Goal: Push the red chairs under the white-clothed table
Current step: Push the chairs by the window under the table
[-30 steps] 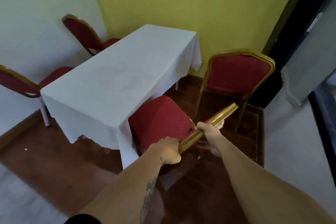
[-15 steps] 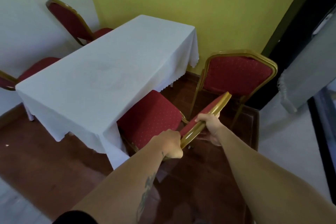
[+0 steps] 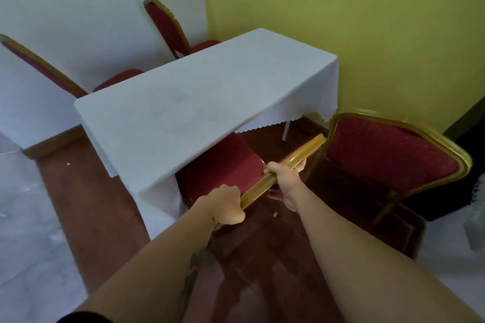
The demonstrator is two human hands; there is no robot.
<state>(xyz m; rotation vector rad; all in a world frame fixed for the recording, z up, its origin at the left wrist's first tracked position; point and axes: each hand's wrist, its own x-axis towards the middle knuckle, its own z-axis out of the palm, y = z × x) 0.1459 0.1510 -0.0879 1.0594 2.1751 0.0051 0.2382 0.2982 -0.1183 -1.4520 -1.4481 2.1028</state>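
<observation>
A table with a white cloth (image 3: 199,102) stands in the corner. Directly below me is a red chair with a gold frame (image 3: 223,165); much of its seat lies under the cloth's near edge. My left hand (image 3: 227,207) and my right hand (image 3: 284,178) both grip the gold top rail of its backrest. A second red chair (image 3: 385,152) stands to the right, off the table's corner, fully out. On the far side, two more red chairs, one at left (image 3: 52,71) and one at the back (image 3: 168,26), have their seats partly under the cloth.
A white wall runs along the left and a yellow-green wall (image 3: 341,8) behind the table. The floor is dark wood (image 3: 262,257) with pale flooring at both sides. A dark doorway shows at the far right edge.
The chair I hold has slid further under the tablecloth, so less of its seat shows. My view has swung left, shifting the table and chairs to the right in frame.
</observation>
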